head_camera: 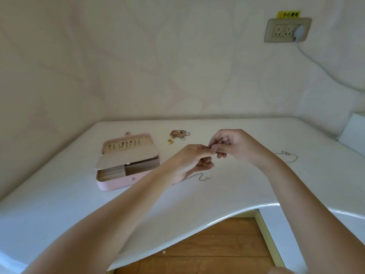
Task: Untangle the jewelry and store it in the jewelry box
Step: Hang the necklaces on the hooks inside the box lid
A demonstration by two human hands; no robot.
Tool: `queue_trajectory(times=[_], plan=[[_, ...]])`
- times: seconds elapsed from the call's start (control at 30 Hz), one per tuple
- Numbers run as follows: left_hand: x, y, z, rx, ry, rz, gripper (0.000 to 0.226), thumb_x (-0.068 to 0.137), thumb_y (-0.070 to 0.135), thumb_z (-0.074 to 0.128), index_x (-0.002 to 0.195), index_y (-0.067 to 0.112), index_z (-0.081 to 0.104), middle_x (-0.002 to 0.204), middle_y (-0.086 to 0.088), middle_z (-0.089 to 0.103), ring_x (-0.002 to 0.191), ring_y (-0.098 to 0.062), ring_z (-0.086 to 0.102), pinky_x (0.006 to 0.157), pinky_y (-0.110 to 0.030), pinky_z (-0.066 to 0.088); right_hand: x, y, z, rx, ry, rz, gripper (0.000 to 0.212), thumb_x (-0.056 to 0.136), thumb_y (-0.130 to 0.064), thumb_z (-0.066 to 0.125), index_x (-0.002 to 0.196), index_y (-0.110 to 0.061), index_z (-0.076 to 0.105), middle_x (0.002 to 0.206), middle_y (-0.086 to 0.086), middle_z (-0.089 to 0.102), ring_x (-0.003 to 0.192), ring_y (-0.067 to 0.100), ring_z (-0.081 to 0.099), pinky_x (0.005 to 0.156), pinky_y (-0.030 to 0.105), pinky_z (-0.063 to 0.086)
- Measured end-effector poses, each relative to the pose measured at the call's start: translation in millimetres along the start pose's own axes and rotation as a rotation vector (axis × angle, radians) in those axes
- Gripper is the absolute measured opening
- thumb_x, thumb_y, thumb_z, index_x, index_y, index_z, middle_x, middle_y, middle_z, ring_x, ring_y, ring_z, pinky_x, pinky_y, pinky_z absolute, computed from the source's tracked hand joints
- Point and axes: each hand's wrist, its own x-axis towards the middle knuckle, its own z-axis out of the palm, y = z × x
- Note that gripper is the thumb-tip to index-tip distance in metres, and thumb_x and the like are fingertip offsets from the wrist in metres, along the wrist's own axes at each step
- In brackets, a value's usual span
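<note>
Over the middle of the white table [79, 204] the two hands meet fingertip to fingertip. The left hand [189, 161] comes in from the near left with its fingers curled and its thumb and forefinger pinched. The right hand [231, 145] reaches in from the right, its fingers also bent into a pinch. Between them they hold a thin chain [203, 177] (too fine to make out at the pinch itself), whose slack drops below the left hand and lies in a small loop on the table just near of it.

The pink jewelry box [118, 183] sits to the left of the hands, open, with its lid [126, 147] tipped back on the far side and a row of small hooks along the lid's lining. Its beige compartments show at the near side.

Farther back, between the box and the right hand, lies a tangled heap of jewelry [179, 134], with a few small yellow pieces [170, 141] just beside it. A second chain [286, 154] lies spread out well to the right, apart from the rest.

On the far wall a socket plate [287, 29] holds a plug with a pale cable [316, 62].
</note>
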Motion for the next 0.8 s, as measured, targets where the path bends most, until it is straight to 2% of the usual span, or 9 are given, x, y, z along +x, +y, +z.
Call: queue_trajectory(times=[0.1,0.23,0.33,0.4,0.5,0.6,0.7,0.77,0.8], plan=[[11,-3,-11,0.162,0.075,0.039,0.013,0.09,0.024,0.06,0.086,0.012,0.064,0.079,0.003,0.055,0.076,-0.013,0.048,0.084,-0.03,0.046,15,1,-4,0.073,-0.077,0.009,0.012,0.086,0.003,0.063,0.085,-0.008,0.066,0.068,0.002,0.066,0.06,0.011,0.06,0.061,0.019,0.049],[13,-8,-25,0.117,0.094,0.067,0.019,0.096,0.023,0.05,0.087,0.01,0.062,0.083,0.004,0.066,0.092,-0.012,0.061,0.088,-0.03,0.046,37,-2,-9,0.076,-0.191,0.057,0.012,0.082,0.003,0.067,0.089,-0.006,0.068,0.071,0.005,0.067,0.063,0.013,0.064,0.063,0.019,0.051],[12,1,-34,0.067,0.196,0.109,0.024,0.096,0.019,0.05,0.078,0.007,0.059,0.058,0.002,0.054,0.061,-0.015,0.059,0.066,-0.03,0.056,54,-1,-6,-0.029,-0.245,0.134,0.012,0.079,0.0,0.072,0.088,-0.008,0.072,0.066,-0.003,0.068,0.06,0.009,0.065,0.057,0.014,0.047],[15,3,-42,0.359,0.357,0.197,0.023,0.093,0.023,0.054,0.074,0.014,0.063,0.051,0.008,0.042,0.047,-0.008,0.044,0.049,-0.021,0.041,63,2,-1,-0.064,-0.259,0.157,0.012,0.078,-0.001,0.073,0.087,-0.009,0.074,0.071,0.001,0.07,0.06,0.008,0.065,0.058,0.014,0.047],[16,3,-53,0.63,0.517,0.339,0.022,0.09,0.026,0.058,0.069,0.026,0.064,0.043,0.009,0.036,0.04,-0.007,0.033,0.042,-0.018,0.022,78,17,1,-0.083,-0.262,0.173,0.009,0.08,-0.006,0.072,0.089,-0.01,0.075,0.078,0.005,0.071,0.066,0.008,0.065,0.065,0.018,0.05],[12,4,-58,0.743,0.562,0.388,0.019,0.09,0.028,0.059,0.074,0.023,0.067,0.039,0.011,0.04,0.041,-0.007,0.037,0.043,-0.02,0.025,97,52,-5,-0.296,-0.031,0.183,0.012,0.087,-0.019,0.065,0.095,-0.019,0.075,0.099,-0.001,0.073,0.094,0.011,0.065,0.085,0.026,0.047],[11,4,-60,0.844,0.575,0.377,0.015,0.091,0.031,0.058,0.081,0.025,0.068,0.047,0.008,0.046,0.046,-0.008,0.041,0.047,-0.023,0.028,105,83,-19,-0.62,0.16,0.353,0.04,0.093,-0.003,0.046,0.129,-0.016,0.058,0.144,0.003,0.047,0.131,0.021,0.043,0.103,0.025,0.032],[11,3,-61,0.858,0.557,0.374,0.015,0.091,0.032,0.058,0.083,0.024,0.068,0.051,0.008,0.049,0.048,-0.008,0.042,0.049,-0.022,0.029,103,94,-29,-0.745,0.104,0.551,0.055,0.093,0.0,0.039,0.146,-0.016,0.035,0.157,0.004,0.022,0.141,0.025,0.028,0.11,0.031,0.028],[10,3,-61,0.86,0.547,0.37,0.016,0.091,0.031,0.057,0.083,0.023,0.068,0.051,0.008,0.048,0.048,-0.007,0.042,0.048,-0.021,0.029,100,98,-32,-0.821,0.058,0.604,0.055,0.094,-0.002,0.037,0.147,-0.013,0.03,0.157,0.007,0.02,0.14,0.028,0.027,0.109,0.034,0.03]])
